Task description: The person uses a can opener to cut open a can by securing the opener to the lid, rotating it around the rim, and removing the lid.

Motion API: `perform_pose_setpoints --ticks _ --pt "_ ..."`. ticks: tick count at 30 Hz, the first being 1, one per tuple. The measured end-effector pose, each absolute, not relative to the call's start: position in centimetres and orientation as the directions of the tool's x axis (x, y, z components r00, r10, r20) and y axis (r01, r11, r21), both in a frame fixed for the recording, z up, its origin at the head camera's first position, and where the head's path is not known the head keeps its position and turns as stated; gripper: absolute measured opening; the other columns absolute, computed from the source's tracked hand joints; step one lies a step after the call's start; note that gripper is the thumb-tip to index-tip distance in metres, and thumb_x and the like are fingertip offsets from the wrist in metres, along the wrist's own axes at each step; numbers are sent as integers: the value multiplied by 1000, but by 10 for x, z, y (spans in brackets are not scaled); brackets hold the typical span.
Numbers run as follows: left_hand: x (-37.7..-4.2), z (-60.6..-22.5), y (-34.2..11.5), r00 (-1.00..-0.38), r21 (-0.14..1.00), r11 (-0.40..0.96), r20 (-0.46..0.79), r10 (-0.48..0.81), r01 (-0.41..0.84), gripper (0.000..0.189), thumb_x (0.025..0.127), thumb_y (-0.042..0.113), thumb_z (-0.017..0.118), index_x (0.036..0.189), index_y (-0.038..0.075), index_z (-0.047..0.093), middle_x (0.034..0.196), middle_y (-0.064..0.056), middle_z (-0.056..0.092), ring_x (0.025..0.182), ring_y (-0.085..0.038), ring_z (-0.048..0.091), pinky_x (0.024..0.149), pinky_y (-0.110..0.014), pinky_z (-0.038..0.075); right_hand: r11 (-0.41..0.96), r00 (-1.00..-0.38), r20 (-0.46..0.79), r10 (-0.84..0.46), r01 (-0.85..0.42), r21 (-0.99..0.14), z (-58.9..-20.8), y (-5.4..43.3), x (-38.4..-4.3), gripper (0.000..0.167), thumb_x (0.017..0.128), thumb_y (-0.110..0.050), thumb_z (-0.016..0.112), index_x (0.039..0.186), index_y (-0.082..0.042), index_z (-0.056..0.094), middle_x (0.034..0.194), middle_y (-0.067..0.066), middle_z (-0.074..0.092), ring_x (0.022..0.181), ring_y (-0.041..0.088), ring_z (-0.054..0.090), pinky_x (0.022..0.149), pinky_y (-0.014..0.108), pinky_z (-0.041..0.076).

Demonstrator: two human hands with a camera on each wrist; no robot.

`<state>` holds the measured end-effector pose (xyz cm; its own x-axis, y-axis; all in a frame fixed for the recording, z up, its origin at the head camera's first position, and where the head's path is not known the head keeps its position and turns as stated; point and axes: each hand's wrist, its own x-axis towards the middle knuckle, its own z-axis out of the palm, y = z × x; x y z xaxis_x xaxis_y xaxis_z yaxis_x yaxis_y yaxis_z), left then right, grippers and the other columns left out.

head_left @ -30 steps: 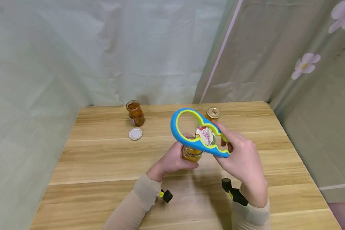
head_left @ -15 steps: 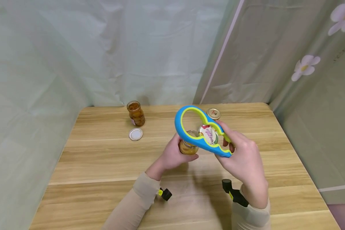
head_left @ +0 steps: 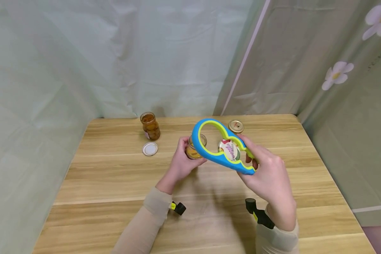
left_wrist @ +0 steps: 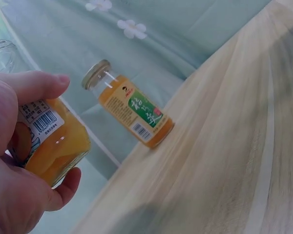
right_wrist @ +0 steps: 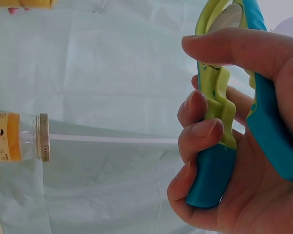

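Observation:
My left hand [head_left: 179, 164] grips an open glass jar [head_left: 193, 152] of yellow fruit, with fingers and thumb around its sides. In the left wrist view this jar [left_wrist: 63, 141] is held off the table and shows a barcode label. My right hand [head_left: 268, 173] holds a blue and lime-green jar opener [head_left: 220, 159] by its handles, fingers curled around them. A printed lid [head_left: 229, 150] sits caught between the opener's scalloped inner edges. The opener's large round end partly overlaps the jar's rim in the head view.
A capped jar [head_left: 236, 126] with a gold lid stands behind the opener, upright on the wooden table [head_left: 114, 183]. An open jar [head_left: 150, 127] of brown-orange contents stands at the back left. A loose lid [head_left: 150, 148] lies in front of it. A curtain [head_left: 177, 63] hangs behind the table.
My left hand has moved the jar left and away from me, out from beneath the lid and opener. My right hand has stayed nearly in place, still holding the opener and lid.

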<state>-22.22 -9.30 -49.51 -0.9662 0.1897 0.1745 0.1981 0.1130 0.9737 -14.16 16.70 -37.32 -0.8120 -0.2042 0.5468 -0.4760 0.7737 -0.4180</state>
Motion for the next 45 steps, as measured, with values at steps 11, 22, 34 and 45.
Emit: perform_pose_setpoints --ticks 11,22,34,45 --pt "-239 -509 -96 -993 992 88 95 -72 89 79 86 7 90 144 8 37 141 -14 56 130 -31 56 114 -49 43 782 -821 537 -192 -459 -422 -374 170 -142 76 74 -6 88 146 -20 67 81 -5 60 66 12 52 57 30 44" --pt "-277 -524 -103 -958 992 125 27 -287 -9 88 86 3 87 157 4 35 156 -16 43 143 -33 45 124 -47 32 774 -819 537 -201 -469 -425 -375 168 -143 76 74 -7 89 147 -20 67 81 -4 61 67 10 51 57 30 44" --pt "-298 -527 -108 -925 1000 -9 -13 -379 -10 89 92 -2 82 162 8 28 160 -15 40 147 -30 42 124 -43 33 755 -800 562 -212 -499 -425 -376 163 -145 78 74 -7 88 147 -21 67 81 -6 60 66 12 53 57 29 45" --pt "-318 -525 -103 -895 1000 -5 7 -446 10 87 90 -1 84 159 10 34 158 -12 38 148 -29 41 126 -41 30 752 -792 570 -217 -509 -420 -376 162 -144 80 74 -9 89 149 -22 65 80 -4 61 66 9 51 56 30 46"
